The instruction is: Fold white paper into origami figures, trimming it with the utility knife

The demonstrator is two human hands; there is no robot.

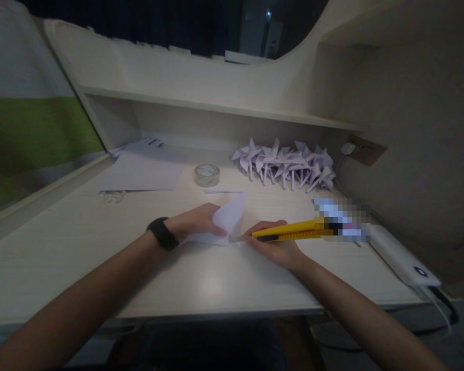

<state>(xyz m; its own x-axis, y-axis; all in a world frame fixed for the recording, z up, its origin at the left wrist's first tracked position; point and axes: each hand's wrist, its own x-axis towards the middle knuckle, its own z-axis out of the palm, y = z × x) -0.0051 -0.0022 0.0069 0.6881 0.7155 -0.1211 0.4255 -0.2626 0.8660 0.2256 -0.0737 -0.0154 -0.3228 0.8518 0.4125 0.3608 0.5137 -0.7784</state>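
Note:
My left hand (203,221), with a black band on its wrist, is closed on a folded piece of white paper (234,214) above the desk. One flap of the paper stands up, and another part spreads low under the hand. In my right hand (276,247) is a yellow utility knife (294,230), held near its front end. Its blade points left and meets the paper at the fold by my left fingertips. A thin rolled paper stick (224,191) lies just behind the paper.
Several white paper pinwheels (286,162) lie in a row at the back right. A tape roll (206,175) sits mid-desk, left of them. Paper sheets (143,167) are stacked at the back left. A phone (338,216) and a white power bank (404,257) lie to the right.

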